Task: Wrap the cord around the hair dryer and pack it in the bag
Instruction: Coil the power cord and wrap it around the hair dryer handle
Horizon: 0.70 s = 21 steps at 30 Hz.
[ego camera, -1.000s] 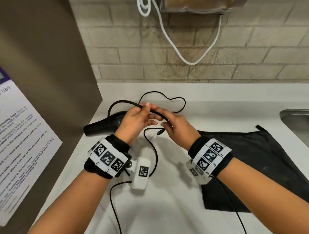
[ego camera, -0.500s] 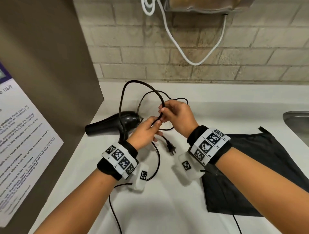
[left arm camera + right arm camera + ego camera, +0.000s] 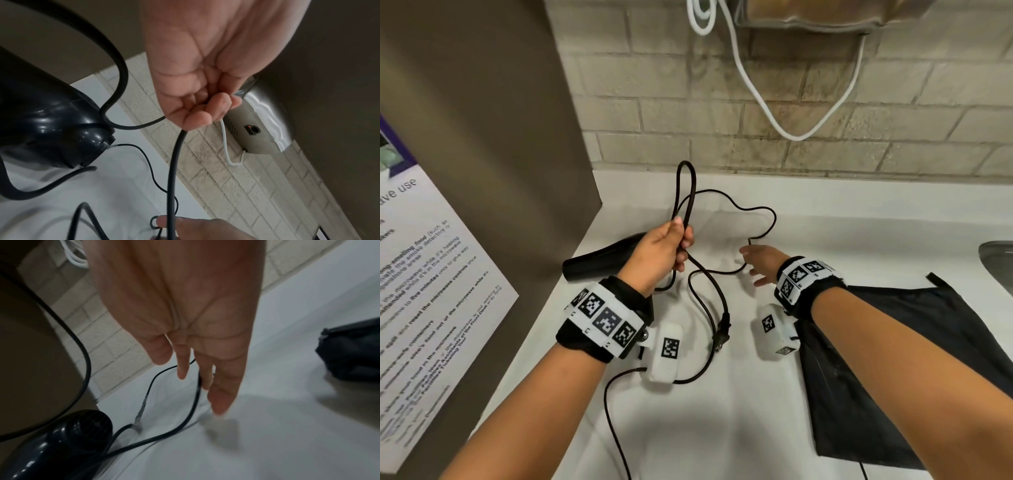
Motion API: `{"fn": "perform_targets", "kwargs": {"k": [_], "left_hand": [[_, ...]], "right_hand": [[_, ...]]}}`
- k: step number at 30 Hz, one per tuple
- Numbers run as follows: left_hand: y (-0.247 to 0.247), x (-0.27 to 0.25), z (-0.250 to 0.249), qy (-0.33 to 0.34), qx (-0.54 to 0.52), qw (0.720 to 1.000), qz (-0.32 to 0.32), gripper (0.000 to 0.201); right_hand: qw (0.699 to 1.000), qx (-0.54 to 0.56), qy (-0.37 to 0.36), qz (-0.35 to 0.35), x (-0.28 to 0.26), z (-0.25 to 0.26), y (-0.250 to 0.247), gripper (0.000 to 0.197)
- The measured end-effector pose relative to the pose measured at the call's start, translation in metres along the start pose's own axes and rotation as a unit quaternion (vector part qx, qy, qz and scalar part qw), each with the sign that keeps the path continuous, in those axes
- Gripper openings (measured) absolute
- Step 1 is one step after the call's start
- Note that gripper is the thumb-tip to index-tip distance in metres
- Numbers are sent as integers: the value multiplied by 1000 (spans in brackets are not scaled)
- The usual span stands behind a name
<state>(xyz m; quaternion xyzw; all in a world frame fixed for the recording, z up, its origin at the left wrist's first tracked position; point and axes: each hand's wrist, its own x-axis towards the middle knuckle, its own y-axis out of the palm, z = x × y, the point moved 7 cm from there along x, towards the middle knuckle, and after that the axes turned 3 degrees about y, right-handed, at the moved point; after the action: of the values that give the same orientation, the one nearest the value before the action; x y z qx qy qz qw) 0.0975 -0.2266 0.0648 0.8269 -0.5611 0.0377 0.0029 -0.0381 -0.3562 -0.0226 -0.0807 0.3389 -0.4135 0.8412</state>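
The black hair dryer [image 3: 599,260] lies on the white counter at the left, by the brown panel, also seen in the wrist views [image 3: 45,123] [image 3: 68,449]. Its black cord [image 3: 700,291] runs loosely over the counter, and the plug [image 3: 722,337] lies between my wrists. My left hand [image 3: 674,243] grips a folded loop of cord that stands up above my fist [image 3: 197,113]. My right hand [image 3: 751,263] hovers open over a far stretch of cord, fingers straight [image 3: 205,381]; whether they touch it is unclear. The black bag [image 3: 893,359] lies flat on the right.
A brown panel [image 3: 482,171] with a printed notice walls off the left. The brick wall [image 3: 756,113] carries a metal dispenser [image 3: 259,123] and a hanging white cable [image 3: 774,113]. A sink edge [image 3: 996,253] shows at far right.
My right hand has let go of the cord and moved right and down toward the counter. My left hand now holds the cord loop alone, raised higher.
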Motion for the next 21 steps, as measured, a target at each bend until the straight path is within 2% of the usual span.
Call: {"fn": "perform_targets", "kwargs": {"k": [2, 5, 9, 13, 17, 19, 20, 21], "left_hand": [[2, 2, -1, -4, 8, 1000, 6, 36], [0, 3, -4, -9, 8, 1000, 6, 36], [-3, 5, -15, 14, 5, 1000, 17, 32], [-6, 13, -37, 73, -19, 997, -7, 34], [-9, 17, -47, 83, -96, 991, -37, 35], [-5, 16, -45, 77, -109, 991, -30, 35], [-3, 16, -43, 72, -109, 991, -24, 35], [0, 14, -41, 67, -107, 992, -19, 36]], "right_hand": [[996, 53, -42, -55, 4, 2, -12, 33], [969, 181, -115, -119, -4, 12, -29, 18], [945, 149, -209, -204, -24, 26, -58, 25], [917, 143, -240, -285, -47, 14, -89, 28], [929, 33, -162, -330, -55, -27, -112, 26], [949, -121, -68, -282, -56, -44, -110, 25], [944, -221, -4, -246, -57, -52, -105, 26], [921, -312, 42, -231, -62, -56, -103, 30]]}}
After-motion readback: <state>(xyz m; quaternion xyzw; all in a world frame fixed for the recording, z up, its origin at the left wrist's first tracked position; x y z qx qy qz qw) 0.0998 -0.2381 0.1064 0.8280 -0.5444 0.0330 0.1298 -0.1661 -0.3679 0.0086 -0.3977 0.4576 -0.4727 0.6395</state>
